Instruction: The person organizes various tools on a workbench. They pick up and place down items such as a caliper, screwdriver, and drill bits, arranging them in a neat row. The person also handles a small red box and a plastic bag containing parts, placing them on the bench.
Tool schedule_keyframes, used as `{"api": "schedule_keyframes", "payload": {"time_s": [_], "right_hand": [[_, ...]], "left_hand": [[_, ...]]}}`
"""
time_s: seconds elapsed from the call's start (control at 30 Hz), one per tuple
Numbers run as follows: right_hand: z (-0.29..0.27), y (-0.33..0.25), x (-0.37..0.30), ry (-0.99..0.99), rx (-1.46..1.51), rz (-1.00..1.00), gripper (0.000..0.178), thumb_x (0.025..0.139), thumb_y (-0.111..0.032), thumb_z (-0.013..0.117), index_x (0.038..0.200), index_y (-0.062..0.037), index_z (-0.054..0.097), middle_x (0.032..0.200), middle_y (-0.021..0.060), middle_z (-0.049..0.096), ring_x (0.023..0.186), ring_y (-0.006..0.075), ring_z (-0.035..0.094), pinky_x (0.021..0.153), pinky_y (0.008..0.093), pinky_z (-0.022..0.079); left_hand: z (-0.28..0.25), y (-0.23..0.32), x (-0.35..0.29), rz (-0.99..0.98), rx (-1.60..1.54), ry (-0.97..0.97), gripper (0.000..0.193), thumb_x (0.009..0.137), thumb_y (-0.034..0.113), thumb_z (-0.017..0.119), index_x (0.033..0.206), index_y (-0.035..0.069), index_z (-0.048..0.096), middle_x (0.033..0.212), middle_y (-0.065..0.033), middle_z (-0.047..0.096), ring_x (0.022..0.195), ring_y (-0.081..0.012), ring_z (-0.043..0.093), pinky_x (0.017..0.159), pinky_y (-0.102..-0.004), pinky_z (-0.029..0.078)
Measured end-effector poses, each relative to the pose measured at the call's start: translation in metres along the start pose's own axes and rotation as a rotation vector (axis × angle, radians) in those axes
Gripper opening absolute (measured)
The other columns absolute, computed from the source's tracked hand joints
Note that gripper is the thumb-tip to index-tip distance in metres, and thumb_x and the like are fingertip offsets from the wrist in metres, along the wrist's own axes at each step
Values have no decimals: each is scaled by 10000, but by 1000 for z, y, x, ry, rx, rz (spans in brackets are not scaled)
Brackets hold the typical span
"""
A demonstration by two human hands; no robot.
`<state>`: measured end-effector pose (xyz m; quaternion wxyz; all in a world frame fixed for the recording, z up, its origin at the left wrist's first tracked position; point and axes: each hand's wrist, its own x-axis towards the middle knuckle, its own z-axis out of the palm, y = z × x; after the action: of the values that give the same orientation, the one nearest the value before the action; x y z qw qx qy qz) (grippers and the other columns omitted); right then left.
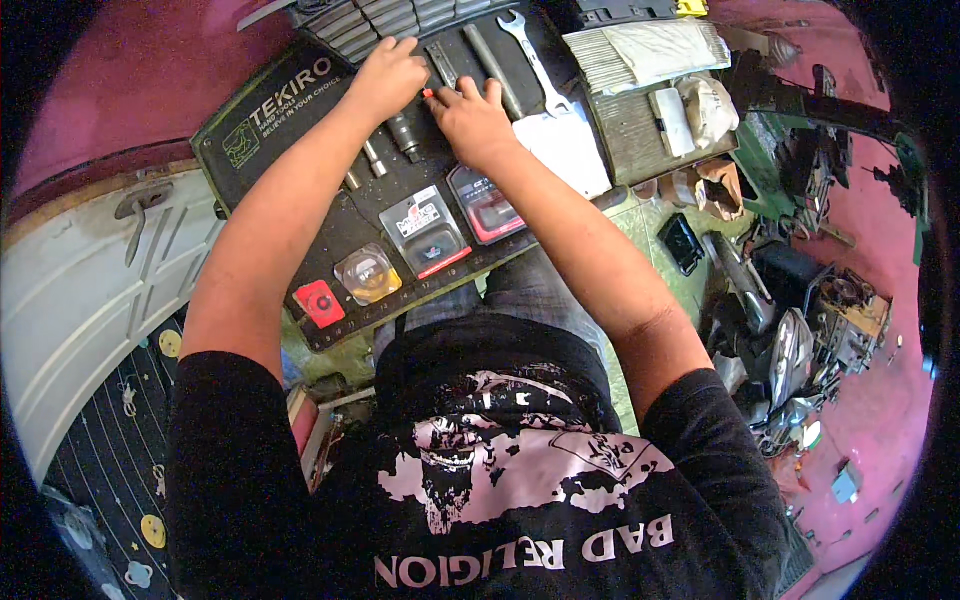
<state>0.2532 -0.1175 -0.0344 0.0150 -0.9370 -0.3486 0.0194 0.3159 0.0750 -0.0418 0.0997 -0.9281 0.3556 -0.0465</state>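
Observation:
Over the far part of a dark work mat [300,180], my left hand [388,78] is closed with its fingers curled; what they hold, if anything, is hidden. Close by on its right, my right hand [472,122] has bent fingers, the thumb side touching a small red piece [428,93] between the hands. Beyond the fingers lies a dark metal bar [440,62]. A grey metal tube [492,70] and a combination wrench [536,65] lie to the right. Below the left hand are a dark socket [404,138] and slimmer metal sockets [375,158].
Packaged items line the near mat edge: a red packet [319,303], a round yellow item [368,274], a clear blister pack [425,235] and a red-edged pack [490,207]. White paper [565,150] lies right. Ridged grey trays [385,22] stand behind; motorcycle parts [790,350] crowd the right floor.

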Motion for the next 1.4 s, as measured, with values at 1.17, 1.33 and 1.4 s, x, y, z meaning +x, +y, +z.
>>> {"api": "schedule_keyframes", "payload": {"time_s": [1.17,1.33,1.4], "right_hand": [[-18,9,-16,5,140,-3,747,750,-194,823,1451,-236,570,1357,-3,601,1270,268,501,1028,601,358],[-49,33,-68,106,262,110,734,731,-212,845,1417,-244,585,1361,-7,604,1248,286,516,1005,557,362],[-53,42,-88,120,269,137,687,755,-203,827,1401,-238,596,1349,-9,612,1234,289,521,1000,534,359]], "left_hand": [[-23,10,-17,-187,-80,105,257,840,159,671,1072,168,780,985,6,723,1064,-219,620,922,-421,475],[-62,46,-47,-478,-333,297,325,859,195,738,1181,163,753,1049,-21,725,1031,-245,619,907,-408,477],[-76,73,-60,-608,-415,331,336,859,218,761,1192,175,751,1088,-26,730,1024,-255,625,906,-407,482]]}}
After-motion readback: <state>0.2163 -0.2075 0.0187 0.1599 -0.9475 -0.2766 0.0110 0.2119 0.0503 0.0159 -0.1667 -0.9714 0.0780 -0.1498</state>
